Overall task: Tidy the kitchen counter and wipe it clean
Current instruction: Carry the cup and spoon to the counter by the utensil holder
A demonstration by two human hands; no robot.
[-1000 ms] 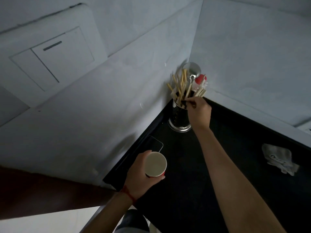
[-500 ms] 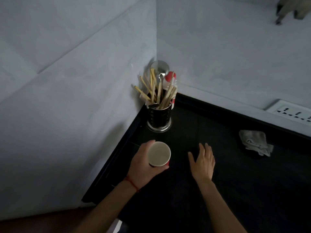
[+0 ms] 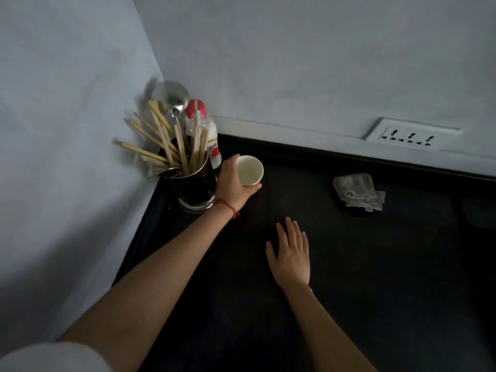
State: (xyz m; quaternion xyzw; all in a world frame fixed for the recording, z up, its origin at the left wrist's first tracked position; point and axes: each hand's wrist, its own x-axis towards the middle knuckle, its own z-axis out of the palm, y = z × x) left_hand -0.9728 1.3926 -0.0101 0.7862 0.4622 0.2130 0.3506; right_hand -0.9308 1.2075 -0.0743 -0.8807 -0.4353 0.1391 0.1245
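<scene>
My left hand (image 3: 230, 183) grips a white paper cup (image 3: 250, 170) with a red outside, held low over the black counter (image 3: 349, 264) just right of the utensil holder (image 3: 194, 187). The cup looks empty. My right hand (image 3: 291, 255) is flat and open, fingers apart, over the middle of the counter, holding nothing. A crumpled white cloth (image 3: 358, 191) lies on the counter to the right, apart from both hands.
The metal holder in the corner is full of wooden chopsticks (image 3: 171, 140) and a steel ladle (image 3: 171, 95). A red-capped bottle (image 3: 206, 130) stands behind it against the wall. A white socket strip (image 3: 410, 134) sits on the back wall.
My left hand has carried the cup forward, up beside the utensil holder. My right hand left the chopsticks a second ago and now hovers flat over the counter.
</scene>
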